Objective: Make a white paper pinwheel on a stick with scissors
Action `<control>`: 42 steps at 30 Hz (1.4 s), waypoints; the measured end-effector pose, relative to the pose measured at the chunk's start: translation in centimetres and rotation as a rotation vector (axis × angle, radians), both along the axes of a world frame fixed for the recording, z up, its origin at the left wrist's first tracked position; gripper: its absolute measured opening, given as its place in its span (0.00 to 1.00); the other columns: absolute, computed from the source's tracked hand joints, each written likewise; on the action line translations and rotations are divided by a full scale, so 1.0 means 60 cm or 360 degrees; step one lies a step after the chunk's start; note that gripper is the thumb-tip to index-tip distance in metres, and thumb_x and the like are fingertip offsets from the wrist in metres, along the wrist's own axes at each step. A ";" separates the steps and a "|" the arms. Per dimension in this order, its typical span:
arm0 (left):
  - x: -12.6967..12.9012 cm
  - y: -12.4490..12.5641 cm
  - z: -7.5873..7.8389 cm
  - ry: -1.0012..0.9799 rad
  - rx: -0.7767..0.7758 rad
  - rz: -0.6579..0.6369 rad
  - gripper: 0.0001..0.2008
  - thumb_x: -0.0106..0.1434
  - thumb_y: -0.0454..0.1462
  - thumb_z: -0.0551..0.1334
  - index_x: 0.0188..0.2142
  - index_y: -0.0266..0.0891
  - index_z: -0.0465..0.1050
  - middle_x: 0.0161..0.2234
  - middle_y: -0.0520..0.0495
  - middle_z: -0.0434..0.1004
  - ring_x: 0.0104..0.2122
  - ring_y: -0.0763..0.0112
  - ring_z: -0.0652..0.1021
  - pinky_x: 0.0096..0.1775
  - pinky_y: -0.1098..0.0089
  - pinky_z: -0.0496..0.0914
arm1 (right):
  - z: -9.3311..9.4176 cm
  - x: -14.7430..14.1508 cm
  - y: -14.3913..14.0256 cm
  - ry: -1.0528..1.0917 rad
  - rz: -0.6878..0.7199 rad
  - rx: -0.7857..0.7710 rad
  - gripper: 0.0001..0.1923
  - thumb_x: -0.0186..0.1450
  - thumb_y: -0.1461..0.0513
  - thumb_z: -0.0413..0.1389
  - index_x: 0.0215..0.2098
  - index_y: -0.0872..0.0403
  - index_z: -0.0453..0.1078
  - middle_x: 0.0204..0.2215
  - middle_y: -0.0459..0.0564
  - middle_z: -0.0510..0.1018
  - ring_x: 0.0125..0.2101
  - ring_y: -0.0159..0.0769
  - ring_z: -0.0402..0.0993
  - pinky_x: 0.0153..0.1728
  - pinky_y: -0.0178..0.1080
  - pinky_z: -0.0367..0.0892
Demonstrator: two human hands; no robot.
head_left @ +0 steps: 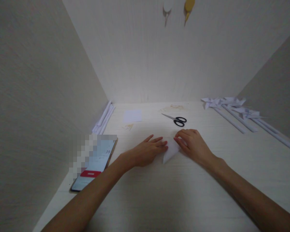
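Observation:
A small piece of white paper, folded to a slanted edge at its lower right, lies on the pale table between my two hands. My left hand rests flat with its fingers spread, the fingertips touching the paper's left side. At the upper right of the paper, my right hand pinches the corner between thumb and fingers. Part of that corner is hidden under the fingers. Just beyond the hands lies a pair of scissors with black handles, its blades pointing left.
A flat white paper sheet lies further back, with thin sticks near it. Rolled paper tubes lie by the left wall, above a phone. Paper pinwheels on white sticks lie at right. Two hooks hang on the back wall.

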State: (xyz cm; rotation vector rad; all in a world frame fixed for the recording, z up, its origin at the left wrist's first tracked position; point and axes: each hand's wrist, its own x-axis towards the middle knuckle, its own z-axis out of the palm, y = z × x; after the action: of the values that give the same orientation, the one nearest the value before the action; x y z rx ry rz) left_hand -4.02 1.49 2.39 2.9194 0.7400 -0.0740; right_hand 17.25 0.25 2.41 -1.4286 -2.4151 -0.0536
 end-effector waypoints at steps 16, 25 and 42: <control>0.006 -0.002 0.004 0.0052 -0.0014 0.0046 0.25 0.58 0.26 0.44 0.55 0.40 0.52 0.57 0.48 0.55 0.58 0.70 0.53 0.55 0.58 0.46 | -0.037 0.035 -0.061 -0.0139 0.0790 -0.0358 0.26 0.64 0.56 0.42 0.58 0.60 0.50 0.57 0.54 0.55 0.57 0.36 0.48 0.56 0.42 0.50; 0.007 -0.002 0.002 0.0023 -0.0002 0.0044 0.22 0.60 0.29 0.45 0.55 0.38 0.54 0.57 0.46 0.56 0.57 0.69 0.54 0.55 0.58 0.47 | -0.013 0.006 -0.083 -0.0101 0.1050 -0.0614 0.28 0.64 0.54 0.43 0.59 0.58 0.47 0.58 0.54 0.54 0.57 0.36 0.49 0.57 0.42 0.48; 0.026 -0.015 0.005 -0.0141 0.0050 0.0193 0.18 0.60 0.46 0.49 0.45 0.39 0.65 0.52 0.44 0.64 0.54 0.63 0.61 0.54 0.52 0.46 | -0.021 0.012 -0.089 0.0094 0.0794 -0.0625 0.25 0.62 0.61 0.47 0.56 0.59 0.51 0.54 0.53 0.62 0.55 0.33 0.54 0.58 0.46 0.43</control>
State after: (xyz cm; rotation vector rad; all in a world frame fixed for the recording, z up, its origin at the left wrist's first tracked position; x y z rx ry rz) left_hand -2.45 0.60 2.67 2.8773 0.9093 0.0789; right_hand 17.95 -5.10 1.15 -0.8956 -2.7570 0.5983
